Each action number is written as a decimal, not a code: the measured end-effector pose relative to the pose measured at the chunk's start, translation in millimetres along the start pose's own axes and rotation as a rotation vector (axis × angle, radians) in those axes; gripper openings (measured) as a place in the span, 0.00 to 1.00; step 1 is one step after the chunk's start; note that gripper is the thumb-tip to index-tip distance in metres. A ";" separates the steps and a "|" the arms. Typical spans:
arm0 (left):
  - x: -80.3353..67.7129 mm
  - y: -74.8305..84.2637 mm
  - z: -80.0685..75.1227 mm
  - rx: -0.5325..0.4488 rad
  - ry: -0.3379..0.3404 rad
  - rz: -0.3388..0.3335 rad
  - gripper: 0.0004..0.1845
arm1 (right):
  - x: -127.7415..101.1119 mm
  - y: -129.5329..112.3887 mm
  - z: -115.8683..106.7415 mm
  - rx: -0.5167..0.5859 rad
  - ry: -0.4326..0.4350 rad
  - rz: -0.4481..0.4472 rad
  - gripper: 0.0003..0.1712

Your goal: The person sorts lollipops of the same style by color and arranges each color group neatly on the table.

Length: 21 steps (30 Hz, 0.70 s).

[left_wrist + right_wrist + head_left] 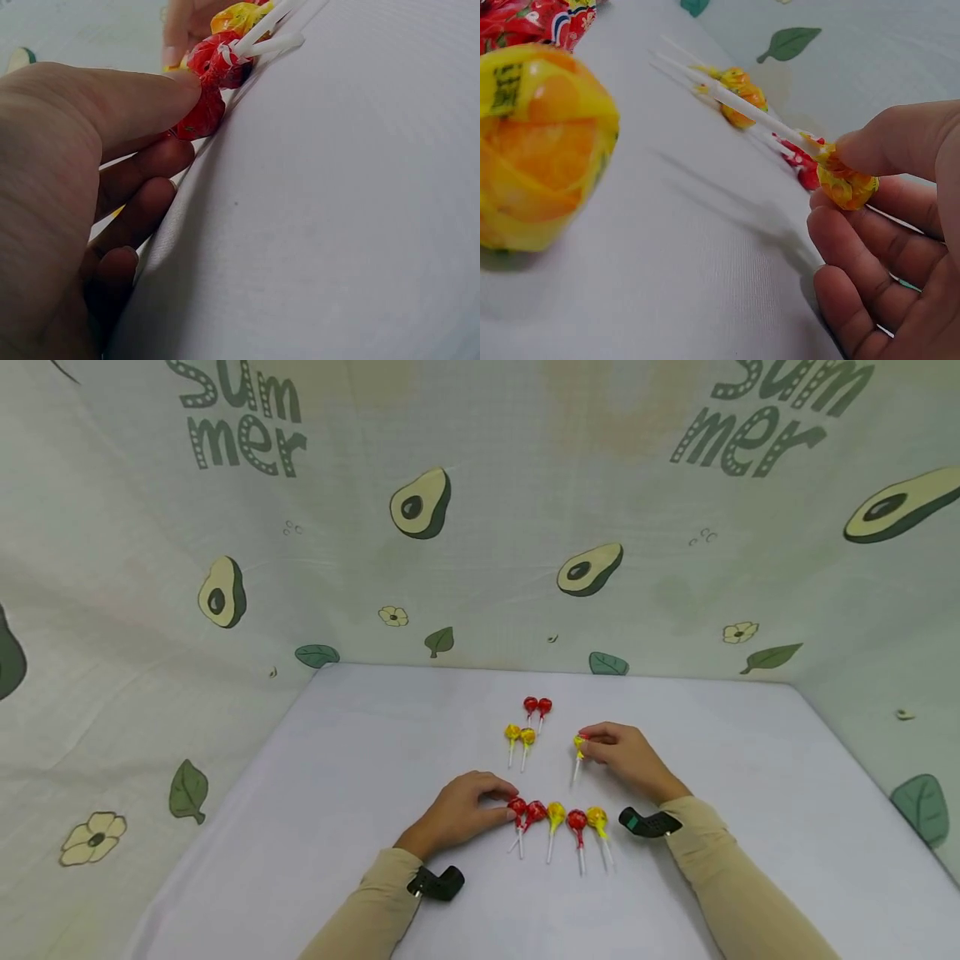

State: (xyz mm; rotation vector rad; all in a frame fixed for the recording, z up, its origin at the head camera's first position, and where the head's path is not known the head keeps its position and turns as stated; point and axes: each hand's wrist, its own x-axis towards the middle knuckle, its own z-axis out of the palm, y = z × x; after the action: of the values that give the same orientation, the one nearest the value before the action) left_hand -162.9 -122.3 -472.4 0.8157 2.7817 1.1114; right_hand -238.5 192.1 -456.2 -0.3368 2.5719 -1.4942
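In the head view, my left hand [463,810] pinches a red lollipop [517,807] at the left end of a front row on the table. Its thumb and fingers close on the wrapped head in the left wrist view. Beside it in the row lie another red lollipop [535,813], a yellow one [556,812], a red one [577,822] and a yellow one [597,818]. Farther back, my right hand [626,758] grips a yellow lollipop [847,184] by its head between thumb and fingers, the white stick [757,112] pointing away from the palm.
Two yellow lollipops [512,732] lie left of the right hand, with two red lollipops [545,705] just behind them. A white cloth covers the table [300,827]. A curtain [495,602] with avocado prints hangs along its back edge.
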 end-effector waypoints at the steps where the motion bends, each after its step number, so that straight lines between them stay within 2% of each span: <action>1: 0.2 0.0 0.2 0.000 0.000 -0.001 0.15 | 1.6 -1.3 0.3 -0.008 -0.002 0.004 0.23; 6: 0.7 -0.2 -0.1 0.003 0.002 0.001 0.15 | 10.1 -6.6 3.6 -0.034 -0.009 0.022 0.22; 12: 0.9 0.1 -1.1 0.008 0.000 0.004 0.15 | 22.4 -9.8 9.6 -0.039 -0.022 -0.006 0.20; 21: 0.8 0.2 0.3 0.017 0.003 0.005 0.15 | 35.7 -13.3 19.9 -0.173 -0.037 -0.044 0.19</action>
State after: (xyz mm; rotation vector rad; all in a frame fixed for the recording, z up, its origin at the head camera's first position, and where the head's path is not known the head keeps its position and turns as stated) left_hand -163.5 -121.6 -472.3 0.8244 2.7972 1.0924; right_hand -266.5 159.6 -455.0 -0.4404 2.6868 -1.2683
